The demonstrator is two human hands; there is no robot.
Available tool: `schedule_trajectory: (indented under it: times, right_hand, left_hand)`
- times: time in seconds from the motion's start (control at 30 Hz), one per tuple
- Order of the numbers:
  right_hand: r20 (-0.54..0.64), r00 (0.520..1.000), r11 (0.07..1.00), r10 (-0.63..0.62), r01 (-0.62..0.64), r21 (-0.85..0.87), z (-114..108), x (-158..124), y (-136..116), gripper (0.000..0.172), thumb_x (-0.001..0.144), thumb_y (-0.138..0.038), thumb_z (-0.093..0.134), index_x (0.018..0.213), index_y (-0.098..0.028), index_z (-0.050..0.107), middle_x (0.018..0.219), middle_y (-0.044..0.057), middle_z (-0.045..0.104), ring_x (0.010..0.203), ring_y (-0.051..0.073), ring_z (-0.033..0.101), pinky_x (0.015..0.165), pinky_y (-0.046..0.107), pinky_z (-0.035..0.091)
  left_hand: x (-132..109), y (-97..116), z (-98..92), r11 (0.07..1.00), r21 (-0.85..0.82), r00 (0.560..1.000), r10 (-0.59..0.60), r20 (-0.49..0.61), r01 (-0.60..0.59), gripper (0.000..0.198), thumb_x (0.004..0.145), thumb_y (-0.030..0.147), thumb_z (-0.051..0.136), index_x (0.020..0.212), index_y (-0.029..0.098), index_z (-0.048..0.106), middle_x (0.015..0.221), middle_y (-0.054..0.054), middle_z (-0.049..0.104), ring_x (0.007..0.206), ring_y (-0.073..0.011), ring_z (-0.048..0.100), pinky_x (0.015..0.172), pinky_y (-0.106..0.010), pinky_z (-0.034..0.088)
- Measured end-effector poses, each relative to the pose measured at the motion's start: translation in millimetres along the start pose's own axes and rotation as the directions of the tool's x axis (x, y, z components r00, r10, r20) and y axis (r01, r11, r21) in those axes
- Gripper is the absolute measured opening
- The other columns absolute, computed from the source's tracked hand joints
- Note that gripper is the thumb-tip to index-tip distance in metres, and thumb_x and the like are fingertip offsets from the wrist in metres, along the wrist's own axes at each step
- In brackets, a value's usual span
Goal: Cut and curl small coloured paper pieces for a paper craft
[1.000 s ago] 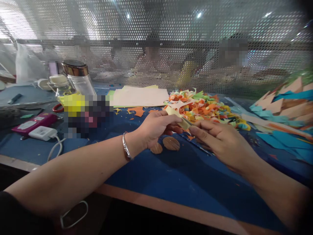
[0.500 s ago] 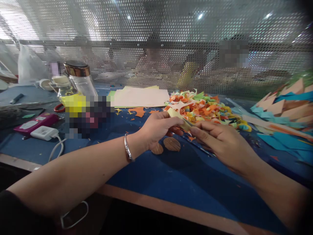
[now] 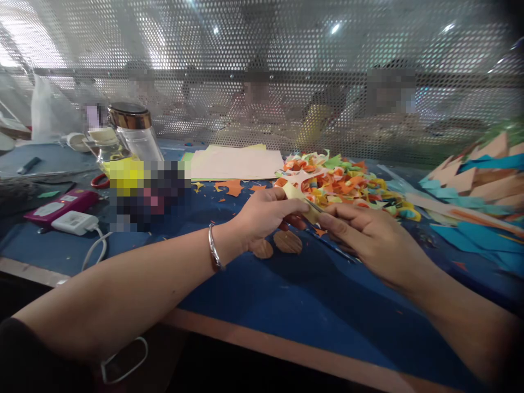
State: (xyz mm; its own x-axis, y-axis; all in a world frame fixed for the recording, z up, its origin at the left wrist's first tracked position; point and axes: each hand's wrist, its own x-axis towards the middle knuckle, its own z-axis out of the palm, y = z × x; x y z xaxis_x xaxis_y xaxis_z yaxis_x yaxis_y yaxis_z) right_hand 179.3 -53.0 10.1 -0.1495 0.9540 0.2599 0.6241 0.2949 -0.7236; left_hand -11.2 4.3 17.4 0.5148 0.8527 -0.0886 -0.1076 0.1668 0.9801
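- Silver metal bangle [image 3: 213, 248], one, circles the wrist of the left hand [image 3: 262, 215].
- Two bare hands work close together above one blue tabletop [image 3: 262, 295]; left thumb and fingers pinch one small pale yellow paper piece [image 3: 292, 191], held up between both hands.
- Right hand [image 3: 364, 232]: thumb and forefinger pinch one slim dark tool [image 3: 313, 206] against that paper; its kind is too hidden to tell.
- Two flat brown rounded pieces [image 3: 287, 242] lie beneath the left hand, one partly covered.
- One magenta box-shaped device [image 3: 61, 210] and one white plastic plug [image 3: 75, 222] sit at left.
- One heap of curled multicoloured paper scraps [image 3: 347, 183], uncountable, lies just beyond the hands.
- One stack of pale paper sheets [image 3: 239, 162], number unclear.
- Two clear bottles [image 3: 141, 143], left.
- One perforated grey metal screen [image 3: 262, 38] behind everything.
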Motion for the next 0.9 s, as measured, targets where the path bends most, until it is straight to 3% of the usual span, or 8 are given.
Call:
schedule_trajectory:
  times: [0.37, 0.6, 0.9]
  right_hand:
    - [0.01, 1.0, 0.999, -0.008, 0.007, 0.038, 1.5, 0.5, 0.9, 0.065, 0.09, -0.083, 0.054, 0.064, -0.023, 0.05, 0.053, -0.005, 0.035, 0.045, 0.01, 0.031, 0.04, 0.028, 0.022]
    - [0.001, 1.0, 0.999, -0.031, 0.031, -0.008, 0.6, 0.4, -4.4, 0.068, 0.089, -0.085, 0.052, 0.061, -0.023, 0.048, 0.053, -0.004, 0.036, 0.047, 0.011, 0.032, 0.042, 0.028, 0.024]
    - [0.015, 0.999, 0.997, 0.049, -0.05, 0.051, 0.6, 0.1, 2.3, 0.064, 0.088, -0.084, 0.056, 0.067, -0.023, 0.055, 0.052, -0.005, 0.036, 0.045, 0.011, 0.032, 0.041, 0.027, 0.023]
  left_hand:
    - [-0.1, 0.5, -1.3, 1.0, -0.004, 0.999, -0.021, 0.026, 0.021, 0.012, 0.088, 0.011, 0.067, 0.076, 0.013, 0.067, 0.064, 0.003, 0.067, 0.054, -0.0058, 0.062, 0.06, -0.024, 0.039]
    - [-0.8, 0.0, -3.7, 1.0, -0.005, 0.999, -0.021, 0.043, 0.021, 0.009, 0.086, 0.012, 0.07, 0.077, 0.013, 0.068, 0.067, 0.002, 0.067, 0.055, -0.0065, 0.062, 0.061, -0.025, 0.04]
    - [0.9, 1.9, -8.7, 0.997, -0.065, 0.997, -0.028, 0.075, 0.032, 0.006, 0.087, 0.016, 0.073, 0.084, 0.013, 0.069, 0.075, -0.002, 0.075, 0.062, -0.0106, 0.071, 0.061, -0.023, 0.043]
